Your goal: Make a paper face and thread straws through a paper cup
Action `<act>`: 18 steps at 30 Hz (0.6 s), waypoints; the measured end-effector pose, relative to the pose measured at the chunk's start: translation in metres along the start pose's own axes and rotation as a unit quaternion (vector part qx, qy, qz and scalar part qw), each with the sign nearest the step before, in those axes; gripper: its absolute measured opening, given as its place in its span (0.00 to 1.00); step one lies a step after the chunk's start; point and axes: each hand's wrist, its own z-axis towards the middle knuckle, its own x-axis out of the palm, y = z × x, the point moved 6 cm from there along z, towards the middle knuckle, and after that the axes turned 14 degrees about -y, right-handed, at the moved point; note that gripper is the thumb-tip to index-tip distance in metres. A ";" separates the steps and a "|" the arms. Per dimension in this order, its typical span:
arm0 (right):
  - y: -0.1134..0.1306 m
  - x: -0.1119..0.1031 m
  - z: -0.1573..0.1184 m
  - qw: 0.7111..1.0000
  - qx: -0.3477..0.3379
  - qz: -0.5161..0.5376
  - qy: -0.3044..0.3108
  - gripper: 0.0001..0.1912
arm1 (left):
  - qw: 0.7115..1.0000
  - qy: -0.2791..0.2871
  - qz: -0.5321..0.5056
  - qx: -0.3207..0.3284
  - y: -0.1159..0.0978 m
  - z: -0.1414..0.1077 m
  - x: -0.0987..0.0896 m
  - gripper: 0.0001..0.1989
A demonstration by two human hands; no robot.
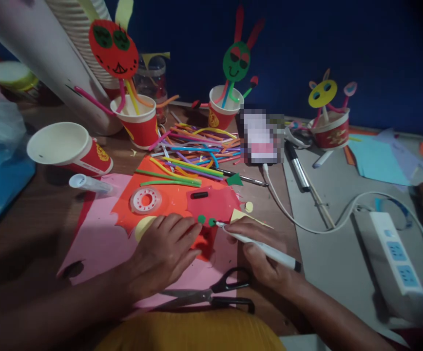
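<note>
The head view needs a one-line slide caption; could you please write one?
The right hand holds a white marker at a small green dot, with the left hand close by.

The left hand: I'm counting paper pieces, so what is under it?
A pale yellow piece pokes out from beneath the left hand, with orange paper and a pink sheet around. The yellow piece's covered part, and anything wholly under the palm, cannot be seen.

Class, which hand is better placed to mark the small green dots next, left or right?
Probably the right hand: it holds the white marker, its tip at one green dot. The left hand, lying palm down over coloured paper, holds no marker.
</note>
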 end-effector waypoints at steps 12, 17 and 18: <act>-0.013 0.013 0.010 0.981 0.118 -0.131 -0.077 0.03 | 1.000 0.014 0.026 0.000 0.001 -0.003 0.009 0.16; -0.009 0.019 0.011 0.984 0.073 -0.152 -0.057 0.02 | 0.999 0.038 0.036 -0.005 0.001 -0.003 0.012 0.16; -0.009 0.020 0.012 0.983 0.068 -0.159 -0.056 0.03 | 0.999 0.037 0.035 -0.007 0.001 -0.004 0.012 0.16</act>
